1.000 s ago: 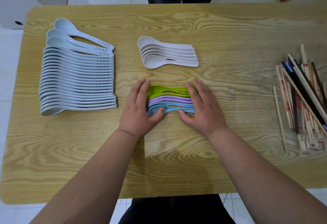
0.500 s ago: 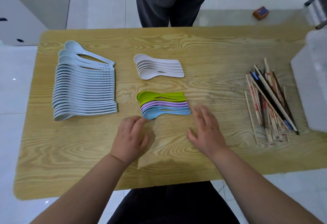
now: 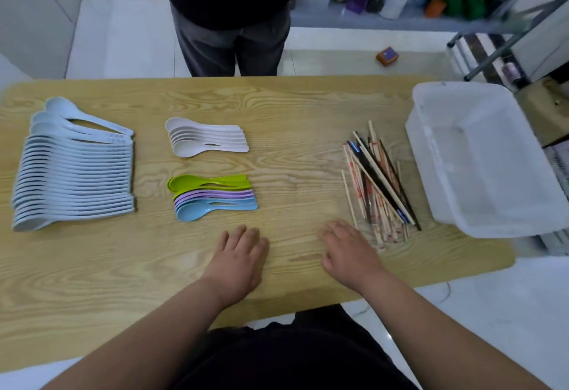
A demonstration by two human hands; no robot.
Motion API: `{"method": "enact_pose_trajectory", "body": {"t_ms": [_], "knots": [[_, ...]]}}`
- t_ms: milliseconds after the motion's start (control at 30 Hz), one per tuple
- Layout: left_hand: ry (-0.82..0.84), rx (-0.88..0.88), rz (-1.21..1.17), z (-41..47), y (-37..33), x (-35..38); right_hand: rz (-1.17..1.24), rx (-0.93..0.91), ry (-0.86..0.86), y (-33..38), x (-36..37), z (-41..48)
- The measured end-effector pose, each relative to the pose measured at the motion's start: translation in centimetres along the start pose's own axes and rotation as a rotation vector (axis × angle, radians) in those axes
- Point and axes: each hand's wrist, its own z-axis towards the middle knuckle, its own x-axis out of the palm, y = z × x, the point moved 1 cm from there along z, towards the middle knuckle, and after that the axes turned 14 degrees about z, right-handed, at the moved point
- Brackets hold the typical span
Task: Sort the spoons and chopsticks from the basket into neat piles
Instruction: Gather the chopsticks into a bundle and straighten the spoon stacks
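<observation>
A wood-grain worktop stands on a pale tiled floor, with a person in dark clothes standing at its far edge. At the far left lies a long, tight row of pale blue spoons, bowls to the left and handles to the right. Right of them a small nested stack of white spoons sits apart, and nearer the camera lies a similar stack of green, purple and blue spoons. The left hand rests palm down near that coloured stack, fingers loose, holding nothing. The right hand lies likewise flat and unladen, its fingertips just beside the near end of a loose, crisscrossed heap of chopsticks. At the right edge stands the white plastic basket.
</observation>
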Motion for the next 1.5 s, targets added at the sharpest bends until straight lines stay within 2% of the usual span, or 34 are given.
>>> {"method": "enact_pose_trajectory", "body": {"t_ms": [167, 267, 433, 700, 900, 1067, 1233, 1333, 1400, 1500], "knots": [[-0.010, -0.123, -0.067, 6.0, -5.8, -3.9, 0.050, 0.089, -0.143, -6.4, -4.9, 1.2], [0.044, -0.211, -0.153, 10.8, -9.9, -7.2, 0.067, 0.114, -0.210, -10.3, -6.7, 1.7], [0.085, -0.416, -0.469, 17.9, -15.5, -12.1, 0.253, 0.195, -0.195, -14.4, -7.5, 2.7], [0.172, -0.637, -0.521, 20.0, -16.1, -12.8, 0.342, 0.173, -0.243, -16.2, -7.4, 3.8], [0.133, -0.699, -0.693, 18.7, -15.6, -12.7, 0.308, 0.168, -0.258, -16.7, -7.8, 4.0], [0.085, -0.765, -1.070, 17.8, -15.2, -12.0, 0.204, 0.091, -0.254, -16.8, -7.5, 3.8], [0.157, -0.744, -1.334, 15.8, -14.7, -12.6, 0.158, 0.134, -0.207, -16.1, -8.6, 4.2], [0.187, -0.711, -1.395, 14.6, -14.2, -12.8, 0.147, 0.255, -0.145, -15.3, -9.6, 4.4], [0.182, -0.697, -1.444, 13.9, -13.7, -13.0, 0.215, 0.322, -0.151, -14.6, -10.6, 4.1], [0.164, -0.656, -1.587, 12.9, -13.1, -13.6, 0.536, 0.327, -0.136, -12.4, -11.6, 2.8]]}}
